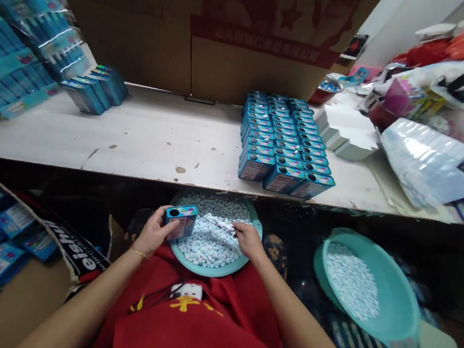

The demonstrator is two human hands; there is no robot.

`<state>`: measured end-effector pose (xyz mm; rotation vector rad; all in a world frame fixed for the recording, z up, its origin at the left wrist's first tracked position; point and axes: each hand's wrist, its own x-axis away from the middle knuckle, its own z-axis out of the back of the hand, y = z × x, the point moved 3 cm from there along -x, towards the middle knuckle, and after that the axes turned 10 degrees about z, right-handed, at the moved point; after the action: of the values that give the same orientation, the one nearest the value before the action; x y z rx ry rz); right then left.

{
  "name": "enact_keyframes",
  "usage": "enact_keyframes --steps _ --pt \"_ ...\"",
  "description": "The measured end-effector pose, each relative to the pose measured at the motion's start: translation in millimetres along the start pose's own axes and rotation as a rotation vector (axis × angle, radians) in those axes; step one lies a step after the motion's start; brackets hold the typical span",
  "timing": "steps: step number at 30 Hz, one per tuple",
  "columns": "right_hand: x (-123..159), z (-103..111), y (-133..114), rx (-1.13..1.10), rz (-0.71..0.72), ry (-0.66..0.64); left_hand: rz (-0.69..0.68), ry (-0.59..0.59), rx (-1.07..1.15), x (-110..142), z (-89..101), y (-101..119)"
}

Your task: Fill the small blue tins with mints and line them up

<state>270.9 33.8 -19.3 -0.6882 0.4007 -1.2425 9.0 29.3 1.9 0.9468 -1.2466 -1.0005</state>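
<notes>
My left hand (154,233) grips a small blue tin box (181,221), tilted, with a dark round hole in its top. The box is over the left side of a teal basin (205,270) full of small white and pale blue balls (209,255). My right hand (249,240) is closed at the basin's right side, fingers pinched on what looks like a scoop (219,224) heaped with these balls. Most of the scoop is hidden under its load. The heap lies just right of the box, apart from its hole.
Rows of blue boxes (284,141) with round holes stand on the white shelf (153,145). A few more boxes (94,89) stand at left beside wrapped stacks (10,48). White card pieces (347,130) lie right. Below are a second teal basin (400,304) and a carton (31,295) of blue boxes.
</notes>
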Motion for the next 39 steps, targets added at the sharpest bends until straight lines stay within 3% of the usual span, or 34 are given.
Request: enact_keyframes --steps 3,9,16,21,25,29,33,36,39 --pt "2.3 26.6 -22.0 -0.020 0.102 -0.005 -0.118 0.045 -0.227 2.5 -4.4 5.8" --pt "-3.1 53.5 -69.9 0.198 0.122 -0.180 -0.204 0.000 -0.308 7.4 -32.1 7.2" --pt "-7.8 57.5 -125.8 0.652 0.129 -0.303 -0.309 -0.058 -0.432 10.8 -38.4 3.3" --pt "-11.2 49.7 -148.7 0.693 0.226 -0.305 -0.302 -0.063 -0.488 10.8 -40.5 1.2" --pt "-10.5 53.3 -155.4 0.695 0.226 -0.295 -0.315 -0.052 -0.437 10.3 -40.0 3.1" --pt "0.2 71.7 -134.4 0.697 0.169 -0.268 -0.270 -0.028 -0.334 6.6 -32.7 4.3" --pt "19.2 74.7 -66.7 0.698 -0.003 -0.245 -0.086 0.062 -0.127 -3.5 -17.6 -6.3" --pt "27.1 46.4 -18.8 0.668 -0.120 -0.243 0.135 0.000 0.191 -10.6 -18.2 -23.8" --pt "20.6 0.3 -4.7 0.541 -0.105 -0.178 0.287 -0.105 0.428 -14.1 -35.0 -37.6"
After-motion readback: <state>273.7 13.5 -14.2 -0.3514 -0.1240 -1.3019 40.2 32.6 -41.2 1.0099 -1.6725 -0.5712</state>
